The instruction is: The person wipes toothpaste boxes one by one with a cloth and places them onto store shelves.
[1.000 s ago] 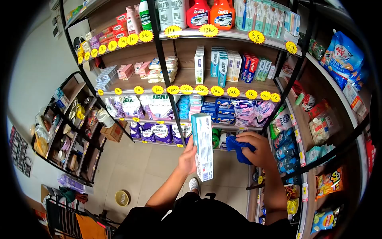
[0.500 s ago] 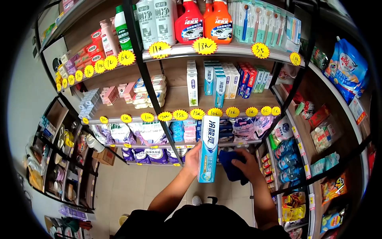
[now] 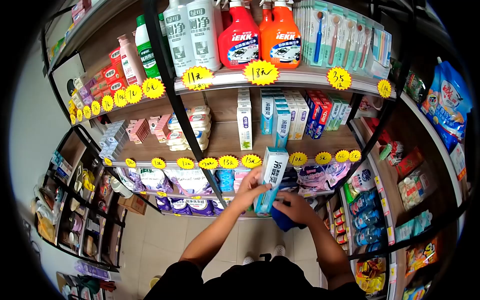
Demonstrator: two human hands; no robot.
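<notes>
The fingers of the left hand (image 3: 251, 189) are closed around the side of a white and teal toothpaste box (image 3: 272, 175), with the thumb lying across its printed front. The box stands nearly upright in this grip, its top tilted slightly right and rising above the fingers. Just beside its lower right edge, the fingers of the right hand (image 3: 297, 208) are curled around a dark blue cloth (image 3: 286, 220), which hangs below them; whether these fingers also touch the box cannot be told. Above both sets of fingers, the middle shelf (image 3: 221, 146) bears a slim white carton (image 3: 245, 127), matching teal cartons (image 3: 282, 126) and red and blue cartons (image 3: 317, 116). Yellow price tags (image 3: 228, 162) line its front edge, nearer the fingers. Higher still are white cleaner bottles (image 3: 202, 37), a red spray bottle (image 3: 240, 40), an orange spray bottle (image 3: 283, 41) and packaged toothbrushes (image 3: 334, 40). Well to the right of the fingers, blue bottles (image 3: 368, 218) sit on a side shelf. Below the fingers are the tiled floor (image 3: 210, 234) and the person's shoes (image 3: 279, 251).
</notes>
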